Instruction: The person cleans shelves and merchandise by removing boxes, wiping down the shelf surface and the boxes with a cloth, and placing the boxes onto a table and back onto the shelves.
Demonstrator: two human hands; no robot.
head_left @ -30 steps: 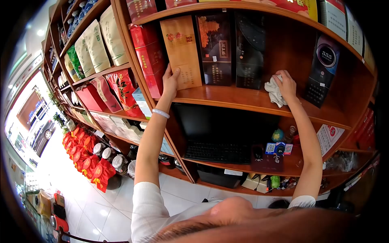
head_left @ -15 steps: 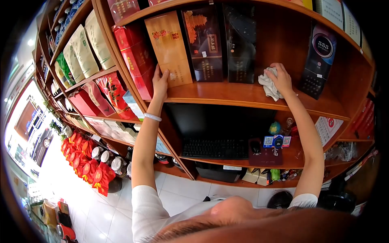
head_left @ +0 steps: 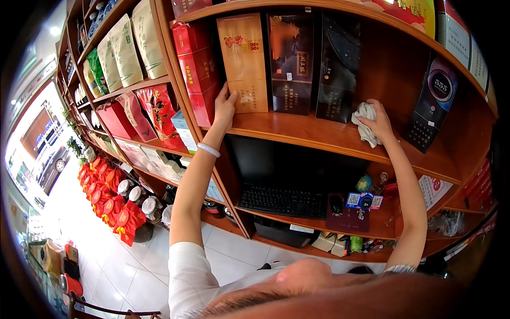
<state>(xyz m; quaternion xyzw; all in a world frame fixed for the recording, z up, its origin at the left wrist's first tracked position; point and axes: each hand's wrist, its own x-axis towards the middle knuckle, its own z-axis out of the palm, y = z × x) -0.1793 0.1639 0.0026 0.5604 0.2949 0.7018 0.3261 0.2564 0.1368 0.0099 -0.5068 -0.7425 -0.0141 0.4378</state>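
Observation:
My left hand (head_left: 225, 109) grips the lower left edge of an upright gold gift box (head_left: 243, 64), thumb on its front and fingers at its side. A crumpled white cloth (head_left: 364, 121) is bunched under my right hand (head_left: 380, 125), which presses it on the brown wooden shelf (head_left: 297, 126) near the front edge. Left of the gold box stand stacked red boxes (head_left: 196, 74). To its right are a dark box with an orange picture (head_left: 290, 64) and a black speckled box (head_left: 338, 69). A black "555" box (head_left: 431, 103) leans farther right, beyond the cloth.
Below the shelf are a dark monitor (head_left: 287, 159), a keyboard (head_left: 281, 202), a mouse (head_left: 336, 203) and a QR-code stand (head_left: 364, 200). Pale pouches (head_left: 125, 50) fill shelves at left. Red-covered jars (head_left: 127, 220) stand on the tiled floor. A chair back (head_left: 111, 311) shows at lower left.
The view has shifted, so the shelf sits lower and to the right. My right hand and the cloth have slid slightly toward the black speckled box and the shelf's front. My left hand stays at the gold box.

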